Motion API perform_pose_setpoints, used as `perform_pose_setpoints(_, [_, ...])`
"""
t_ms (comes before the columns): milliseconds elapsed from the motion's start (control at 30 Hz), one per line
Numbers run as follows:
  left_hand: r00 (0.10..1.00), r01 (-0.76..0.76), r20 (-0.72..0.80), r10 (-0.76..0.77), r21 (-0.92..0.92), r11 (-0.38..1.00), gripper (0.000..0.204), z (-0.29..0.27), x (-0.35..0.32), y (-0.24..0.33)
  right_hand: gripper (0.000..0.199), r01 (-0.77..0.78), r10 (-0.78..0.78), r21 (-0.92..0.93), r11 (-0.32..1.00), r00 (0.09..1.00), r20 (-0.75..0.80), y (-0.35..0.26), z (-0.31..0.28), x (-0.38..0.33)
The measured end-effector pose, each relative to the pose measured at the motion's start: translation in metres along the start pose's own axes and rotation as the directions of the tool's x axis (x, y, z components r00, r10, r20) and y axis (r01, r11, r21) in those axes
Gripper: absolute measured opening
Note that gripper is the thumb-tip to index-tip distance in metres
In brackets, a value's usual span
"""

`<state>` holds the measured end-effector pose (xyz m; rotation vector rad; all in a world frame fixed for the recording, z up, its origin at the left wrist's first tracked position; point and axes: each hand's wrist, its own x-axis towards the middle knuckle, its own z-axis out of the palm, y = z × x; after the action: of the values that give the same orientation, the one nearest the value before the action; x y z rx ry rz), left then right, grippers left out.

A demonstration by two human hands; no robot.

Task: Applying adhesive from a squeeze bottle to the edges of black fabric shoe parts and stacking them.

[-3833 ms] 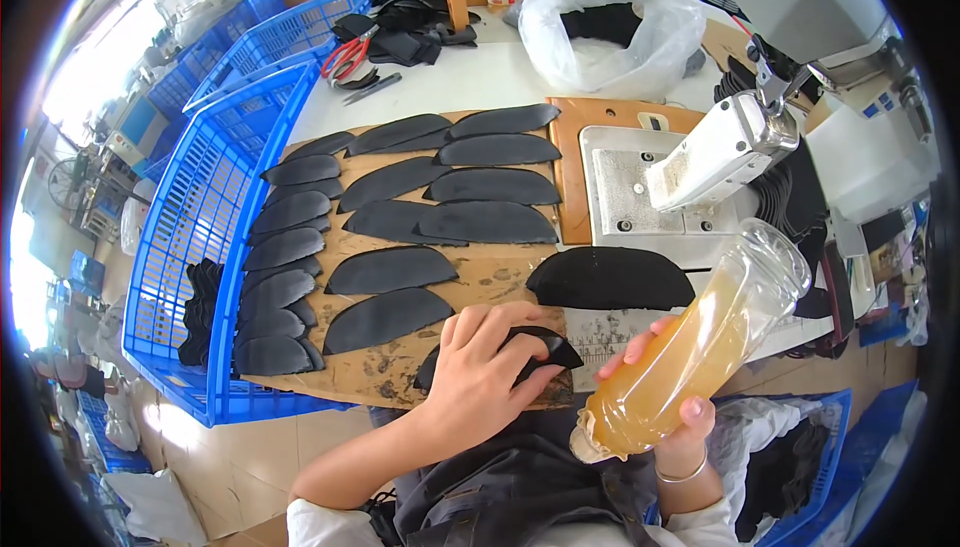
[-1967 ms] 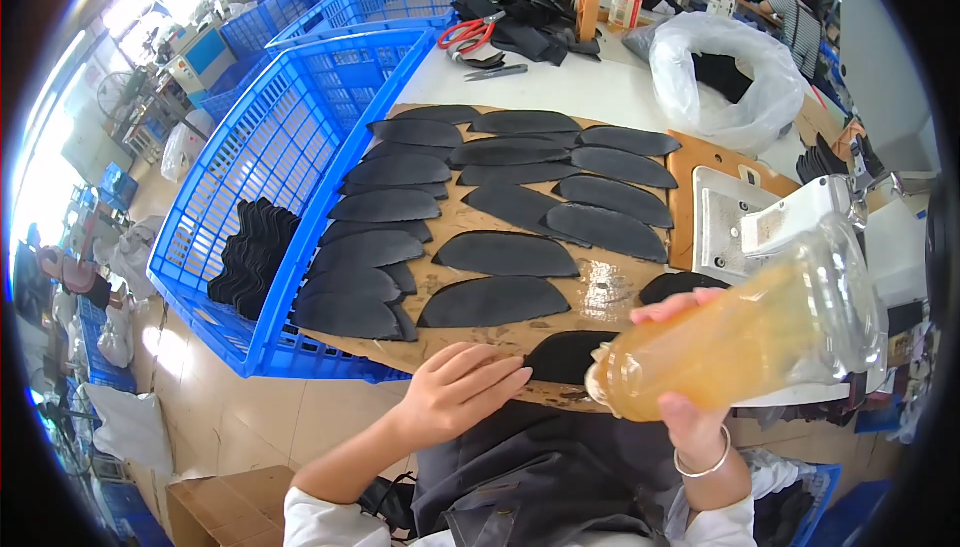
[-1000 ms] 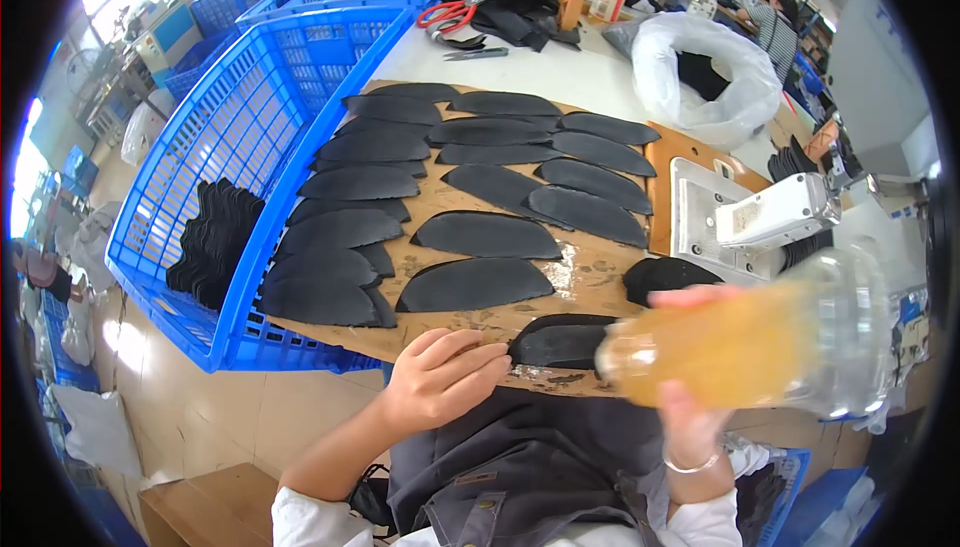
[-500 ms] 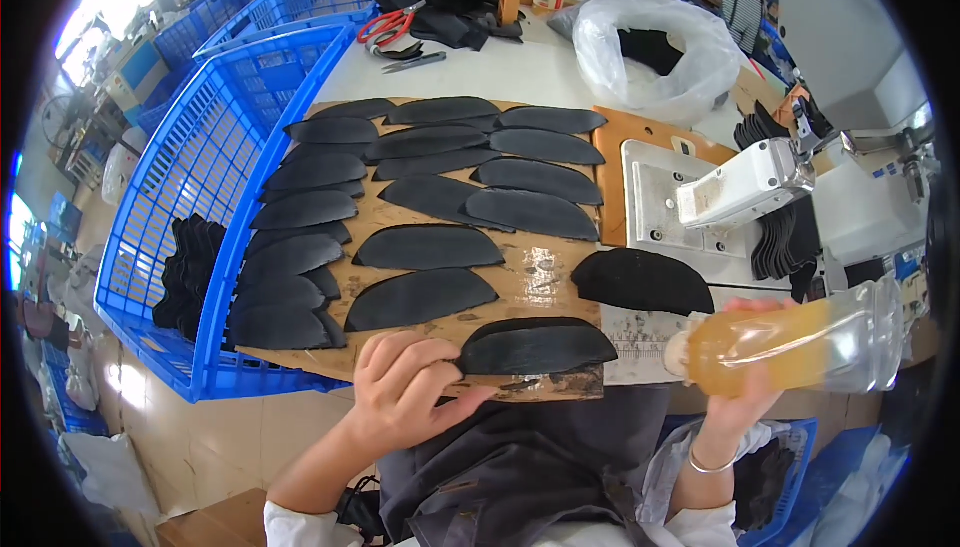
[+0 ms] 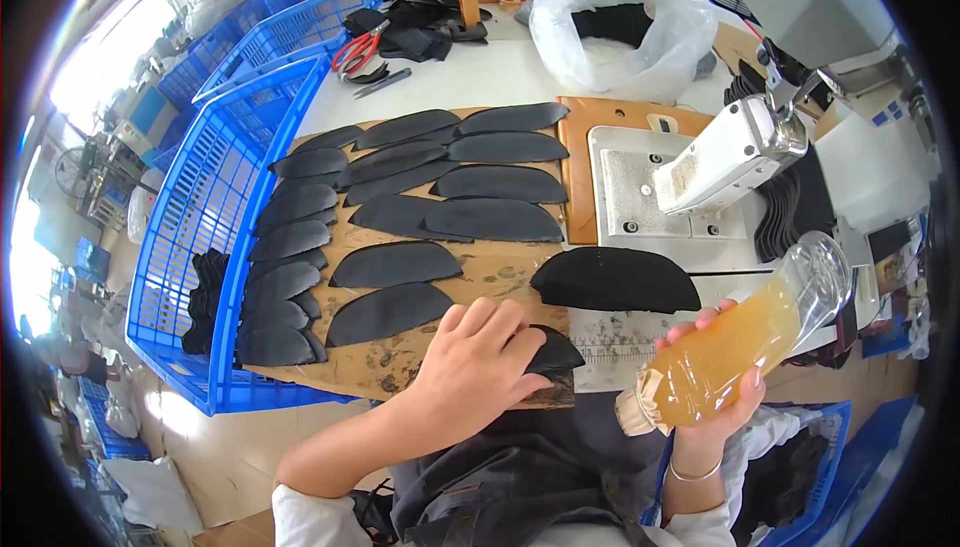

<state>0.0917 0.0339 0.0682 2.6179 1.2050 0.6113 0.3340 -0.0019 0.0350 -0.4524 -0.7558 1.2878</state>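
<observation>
currently we see the blue crate (image 5: 190, 247) hard against the left edge of the cardboard board (image 5: 500, 272), a few black pieces stacked inside it. the board carries rows of black curved pieces (image 5: 400, 197) across its left and middle. white machine (image 5: 725, 157) sits at the table's right side, beyond the board's right edge. our right hand (image 5: 715, 387) is wrapped around a clear bottle of orange liquid (image 5: 740, 342), tilted, off the table's near edge. our left hand (image 5: 475, 367) lies flat, fingers spread, pressing one black piece (image 5: 555, 352) at the board's near edge.
</observation>
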Motion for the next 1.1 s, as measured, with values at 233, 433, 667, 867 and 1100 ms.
perform_pose_setpoints(233, [1.0, -0.001, -0.02, 0.0, -0.056, 0.998, 0.026, 0.0, 0.003, -0.004, 0.072, -0.135, 0.136, 0.03, 0.99, 0.99, -0.043, 0.001, 0.005, -0.002])
perform_pose_setpoints(433, [0.992, 0.071, -0.093, -0.08, -0.096, 0.993, 0.019, 0.004, -0.002, -0.007, 0.077, -0.3, 0.298, 0.036, 0.953, 0.953, 0.052, 0.016, 0.023, -0.003])
perform_pose_setpoints(667, [0.868, 0.182, -0.386, -0.311, -0.336, 0.924, 0.017, -0.036, -0.01, -0.037, 0.078, -0.391, 0.393, -0.054, 0.919, 0.918, 0.044, 0.03, 0.031, 0.0])
perform_pose_setpoints(867, [0.667, 0.347, -0.593, -0.451, -0.289, 0.892, 0.015, -0.098, -0.034, -0.07, 0.076, -0.414, 0.411, 0.034, 0.91, 0.909, 0.06, 0.033, 0.031, 0.002])
perform_pose_setpoints(1100, [0.828, 0.192, -0.52, -0.209, -0.086, 0.978, 0.019, -0.09, -0.017, -0.033, 0.078, -0.384, 0.375, 0.066, 0.921, 0.919, 0.123, 0.029, 0.044, 0.001])
